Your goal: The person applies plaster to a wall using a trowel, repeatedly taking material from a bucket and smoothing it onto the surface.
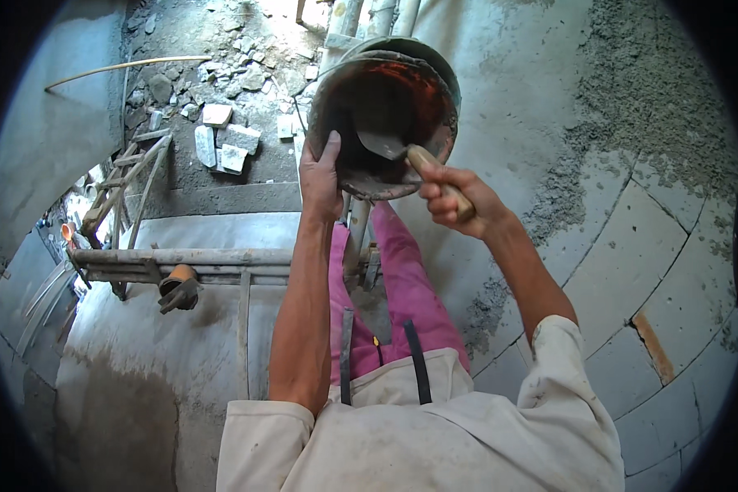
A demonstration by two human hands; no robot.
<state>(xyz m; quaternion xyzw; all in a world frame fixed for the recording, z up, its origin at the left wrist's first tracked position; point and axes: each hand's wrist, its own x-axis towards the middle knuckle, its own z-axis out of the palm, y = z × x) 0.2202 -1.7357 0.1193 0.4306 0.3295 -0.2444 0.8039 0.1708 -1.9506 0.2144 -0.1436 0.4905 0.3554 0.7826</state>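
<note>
A round, grimy bucket (430,102) with a reddish inner wall is tipped toward me at the upper middle, resting against or held over another rim behind it. My left hand (324,168) grips its left edge, thumb over the rim. My right hand (451,197) is closed round the wooden handle of a trowel (426,164), whose grey blade lies inside the bucket. The bottom of the bucket is in deep shadow. My pink trouser legs show below.
Bamboo or pipe rails (197,257) cross at left, with a wooden ladder (127,184) and an orange container (180,275). White block pieces (234,157) and rubble (246,74) lie beyond. A block wall (648,271) with rough render fills the right. Vertical poles (377,20) stand behind the bucket.
</note>
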